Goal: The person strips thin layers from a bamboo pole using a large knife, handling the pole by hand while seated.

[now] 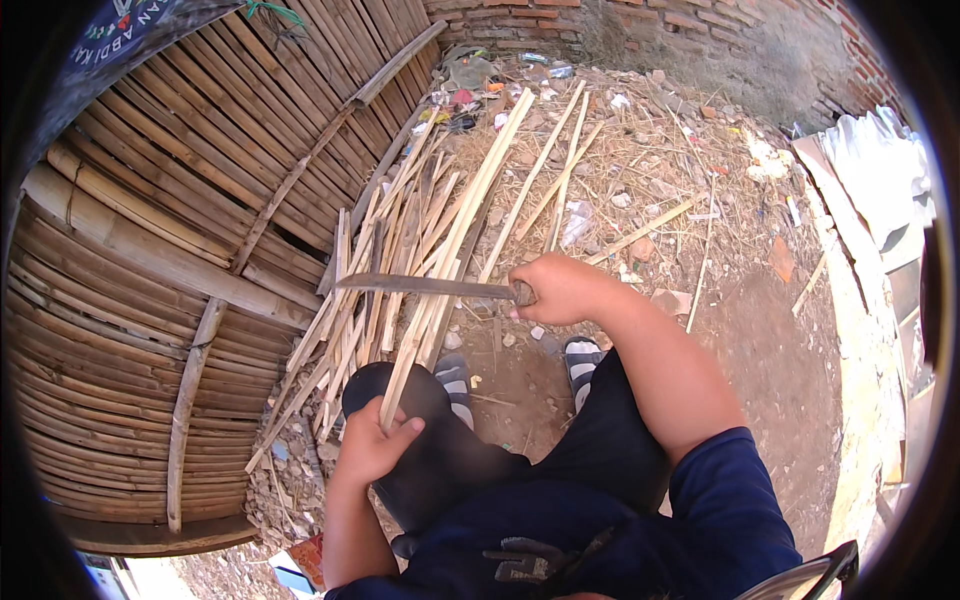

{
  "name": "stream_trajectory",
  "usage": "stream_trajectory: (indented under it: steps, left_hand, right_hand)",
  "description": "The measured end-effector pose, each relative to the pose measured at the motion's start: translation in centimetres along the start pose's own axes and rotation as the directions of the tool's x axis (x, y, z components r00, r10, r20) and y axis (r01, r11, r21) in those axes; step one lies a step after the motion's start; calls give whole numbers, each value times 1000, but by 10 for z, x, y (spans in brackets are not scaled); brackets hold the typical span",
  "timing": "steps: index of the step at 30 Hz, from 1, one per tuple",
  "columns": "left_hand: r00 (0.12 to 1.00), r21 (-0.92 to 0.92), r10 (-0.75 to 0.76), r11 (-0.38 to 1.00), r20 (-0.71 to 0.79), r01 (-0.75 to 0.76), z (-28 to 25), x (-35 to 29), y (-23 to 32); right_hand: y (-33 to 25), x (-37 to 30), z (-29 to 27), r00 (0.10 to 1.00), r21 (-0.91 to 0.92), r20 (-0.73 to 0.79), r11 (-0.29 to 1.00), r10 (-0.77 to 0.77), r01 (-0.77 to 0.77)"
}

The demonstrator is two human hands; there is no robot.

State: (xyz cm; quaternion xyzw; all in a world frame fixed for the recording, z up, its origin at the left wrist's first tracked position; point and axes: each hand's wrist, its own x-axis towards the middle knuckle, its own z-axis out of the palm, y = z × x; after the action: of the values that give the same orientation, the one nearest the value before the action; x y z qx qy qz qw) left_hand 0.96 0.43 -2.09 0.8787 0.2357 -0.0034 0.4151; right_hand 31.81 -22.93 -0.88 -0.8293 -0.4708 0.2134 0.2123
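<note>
Pale strips (408, 350), long and narrow, run in the head view from left of the lower centre toward the upper middle. The left hand (375, 440) is closed around their near end, beside the bent left knee (430, 440). Well apart from it, near the centre, the right hand (560, 288) grips a long knife (430, 286), its blade lying leftward across the strips; whether it touches them I cannot tell. Loose sticks (385, 250) crowd the ground left of centre, hemmed in by a bamboo wall (140, 240) filling the left side. Sandalled feet (583, 372) stand below the blade. Straw and litter (620, 200) cover the upper middle, beneath a brick wall (690, 30). White sheeting (875, 160) hangs upper right.
</note>
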Motion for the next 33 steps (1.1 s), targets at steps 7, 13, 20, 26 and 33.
stream_trajectory:
  steps: [7, 13, 20, 26, 33]
  left_hand:
    - [998, 114, 4, 993, -55, 2, 3, -6, 12]
    - [998, 145, 14, 989, -56, -6, 1, -4, 15]
    - [999, 94, 2, 996, -34, 1, 0, -1, 10]
    - [999, 96, 12, 995, -37, -8, -2, -5, 8]
    - [1000, 115, 15, 993, -21, -13, -1, 0, 14]
  right_hand:
    - [18, 8, -4, 998, 24, -20, 998, -62, 62]
    - [50, 7, -28, 959, 164, -194, 970, 208, -178]
    - [-9, 1, 9, 988, 11, 108, 994, -109, 108]
    - [40, 3, -32, 975, 242, -111, 957, 193, -162]
    - [32, 3, -7, 998, 69, -52, 997, 41, -38]
